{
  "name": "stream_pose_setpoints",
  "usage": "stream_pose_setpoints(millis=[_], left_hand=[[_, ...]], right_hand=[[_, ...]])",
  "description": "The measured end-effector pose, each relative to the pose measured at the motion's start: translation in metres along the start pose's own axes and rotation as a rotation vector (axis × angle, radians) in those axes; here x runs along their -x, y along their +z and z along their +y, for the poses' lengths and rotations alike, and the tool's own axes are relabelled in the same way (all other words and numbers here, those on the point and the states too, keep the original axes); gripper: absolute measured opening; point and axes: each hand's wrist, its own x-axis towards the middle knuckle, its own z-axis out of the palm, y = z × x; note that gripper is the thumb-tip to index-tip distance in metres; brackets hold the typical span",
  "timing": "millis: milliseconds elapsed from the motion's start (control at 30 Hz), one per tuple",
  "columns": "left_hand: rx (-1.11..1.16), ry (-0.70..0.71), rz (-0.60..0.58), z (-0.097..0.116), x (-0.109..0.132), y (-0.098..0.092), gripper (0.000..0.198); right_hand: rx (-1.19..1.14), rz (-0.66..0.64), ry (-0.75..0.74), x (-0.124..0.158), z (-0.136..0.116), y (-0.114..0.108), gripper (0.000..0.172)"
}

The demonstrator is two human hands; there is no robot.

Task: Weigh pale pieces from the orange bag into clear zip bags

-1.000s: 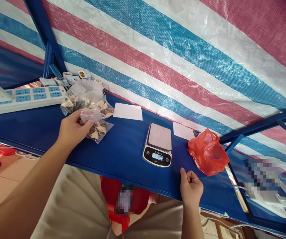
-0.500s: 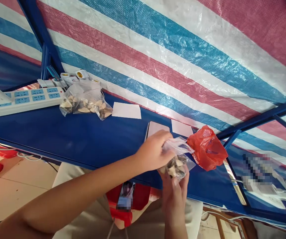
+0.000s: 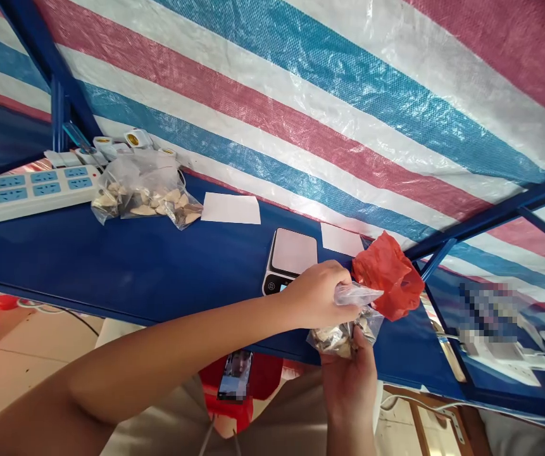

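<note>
zip bag (image 3: 343, 335) is hanging between the person's hands, over the near edge of the blue surface (image 3: 111, 269), with its mouth up and its clear top edge running almost level, pointing right toward a crumpled red plastic bag (image 3: 386, 275) and sitting just beside it. pale, dark-edged chips (image 3: 333, 339) are gathering in its lower part, whose long axis is lying nearly level too. the left hand (image 3: 317, 294), reaching across from the left, is closed and pinching the bag's top edge, while the right hand (image 3: 348, 386), coming up from below, is curling around the bottom and gripping the filled part. behind the left hand, a digital scale (image 3: 291, 256) is sitting partly hidden, with a white paper slip (image 3: 342, 239) just past it and another (image 3: 230, 209) further left. a larger clear bag of similar chips (image 3: 146, 193) is lying near a white power strip (image 3: 30, 190), below a striped tarp (image 3: 300, 95).
</note>
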Motion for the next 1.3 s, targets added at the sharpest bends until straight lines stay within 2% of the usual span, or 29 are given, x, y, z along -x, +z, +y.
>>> stream_pose_setpoints(millis=[200, 300, 400, 567, 733, 900, 1067, 1300], left_hand=[[0.021, 0.054, -0.158, -0.008, -0.008, 0.015, 0.037], [0.005, 0.07, -0.14, -0.006, -0.008, 0.023, 0.036], [-0.005, 0.066, -0.124, -0.002, -0.006, 0.026, 0.037], [-0.026, 0.053, -0.121, -0.002, -0.003, 0.022, 0.048], [-0.077, 0.069, -0.12, -0.004, -0.001, 0.019, 0.056], [-0.068, 0.063, -0.139, -0.004, -0.002, 0.01, 0.048], [0.086, -0.046, -0.267, -0.002, -0.002, -0.002, 0.033], [0.022, -0.016, -0.166, 0.009, 0.0, -0.008, 0.025]], right_hand=[[0.026, 0.151, 0.005, -0.01, -0.01, -0.025, 0.047], [0.002, 0.189, 0.01, -0.012, -0.014, -0.03, 0.047], [0.006, 0.167, -0.016, -0.012, -0.014, -0.031, 0.045], [-0.01, 0.152, -0.047, -0.013, -0.012, -0.031, 0.041], [0.011, 0.196, -0.025, -0.016, -0.009, -0.034, 0.035], [0.042, 0.218, -0.023, -0.016, -0.01, -0.035, 0.032], [-0.003, 0.244, 0.037, -0.02, -0.015, -0.031, 0.035], [-0.039, 0.147, -0.008, -0.026, -0.016, -0.035, 0.033]])
